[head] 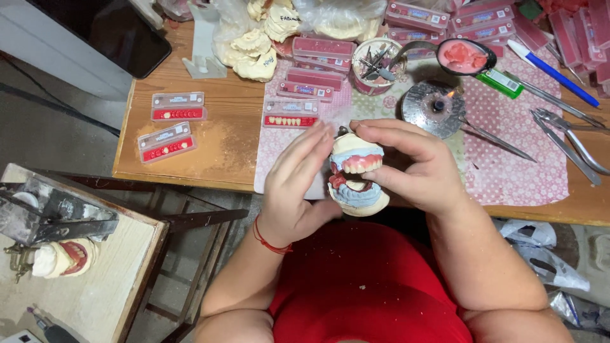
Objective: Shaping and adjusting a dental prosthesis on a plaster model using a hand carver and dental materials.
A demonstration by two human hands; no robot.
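1. The left hand (293, 190) wears a thin red string bracelet (270, 242) at the wrist, just above the red top (368, 286).
2. The right hand (413, 165) is bare, without rings.
3. Both forearms are sleeveless beside the red top.

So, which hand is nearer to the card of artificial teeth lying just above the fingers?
Left. The left hand has its fingertips just below the tooth card; the right hand is further right, holding the dental cast.

One view only, from the head, looking steeply down; both hands sit close under the lens, mid-frame; the wooden table (210, 143) fills the top, floor and a side bench (95, 279) lower left.
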